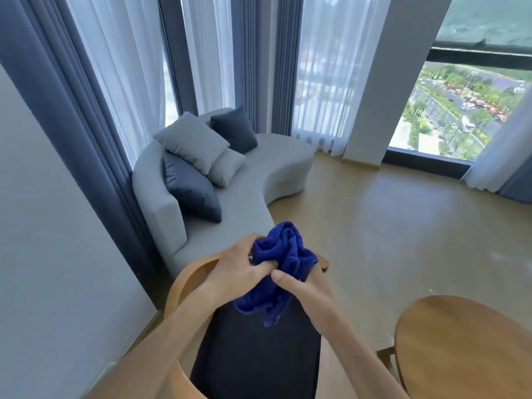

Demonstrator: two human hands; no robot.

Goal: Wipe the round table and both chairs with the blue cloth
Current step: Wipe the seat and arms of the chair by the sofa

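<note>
Left hand (239, 269) gripped the blue cloth (283, 263) from the left side, fingers curled into its folds, thumb side uppermost. Right hand (302, 292) pinched the same cloth lower down, thumb pressed across the bunched fabric. Both hands met at lower centre of the frame. Cloth stood up above the knuckles in a loose crumple, with a tail hanging below the right hand. Judged this a regathering grip: cloth bunched into a pad so a fresh face could go to a surface, not a wiping stroke, since the cloth touched nothing but the hands.

Directly beneath the hands: a wooden chair (184, 286) with curved backrail and dark seat pad (259, 355). Cloth was held over the seat, clear of it. Likely the chair was the surface in hand, given the position above it. Could not tell whether it had been wiped.

Lower right of frame: edge of the round table (460, 347), wooden top, well apart from the hands. Part of another wooden frame showed just left of the table, possibly the second chair; too little visible to say.

Beyond, centre left: grey curved sofa (244, 203) with cushions. Curtains and window along the top.
</note>
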